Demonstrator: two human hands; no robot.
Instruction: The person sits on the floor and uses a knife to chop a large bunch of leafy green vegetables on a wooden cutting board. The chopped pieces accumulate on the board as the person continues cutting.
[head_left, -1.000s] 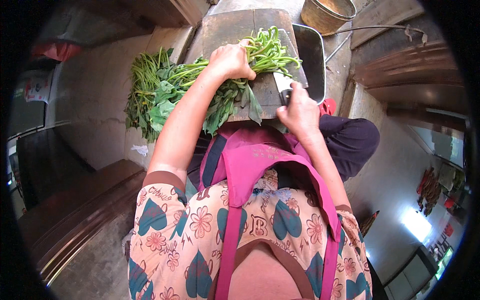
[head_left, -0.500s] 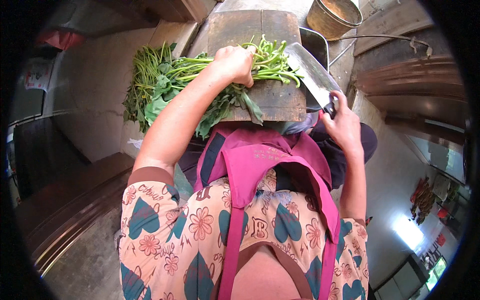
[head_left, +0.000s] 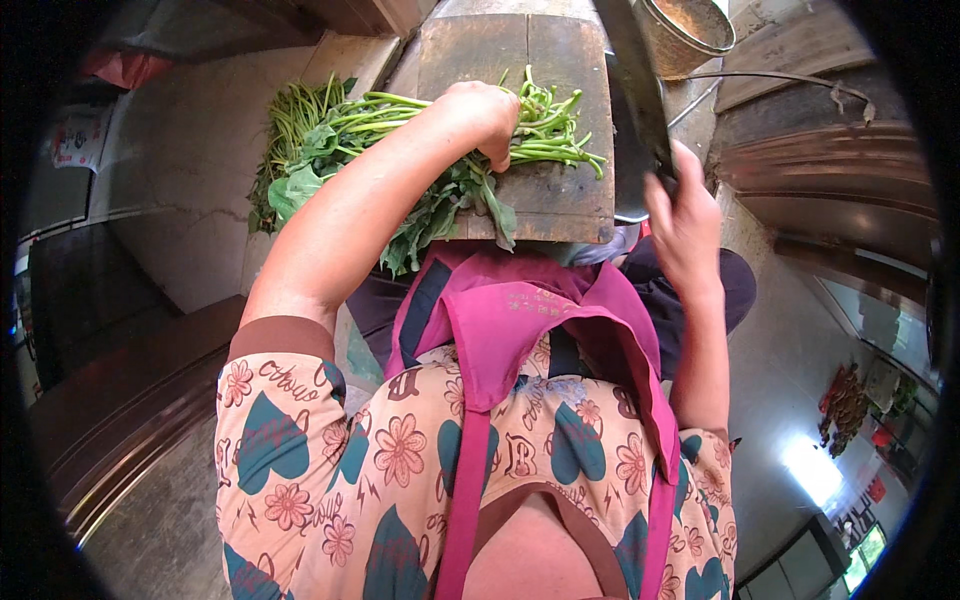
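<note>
A bundle of leafy green stalks [head_left: 556, 135] lies across a worn wooden chopping board [head_left: 565, 208], cut ends pointing right and leaves hanging over the left and near edges. My left hand [head_left: 488, 118] is closed around the stalks and presses them on the board. In my right hand [head_left: 688, 225] is a cleaver [head_left: 638, 85], gripped by its dark handle. Its blade is raised off the right side of the board, apart from the stalks and turned nearly edge-on. The fingers on the handle are slightly blurred.
A dark basin [head_left: 627, 150] sits just right of the board, partly hidden by the blade. Farther back stands a round bucket [head_left: 685, 40] with brownish contents. A thin hose or cable [head_left: 780, 74] runs beside it. My apron [head_left: 520, 310] and knees are close to the board's near edge.
The cleaver has risen from beside the stalk ends, its blade swinging upright and to the right. My left hand keeps its hold, having shifted slightly.
</note>
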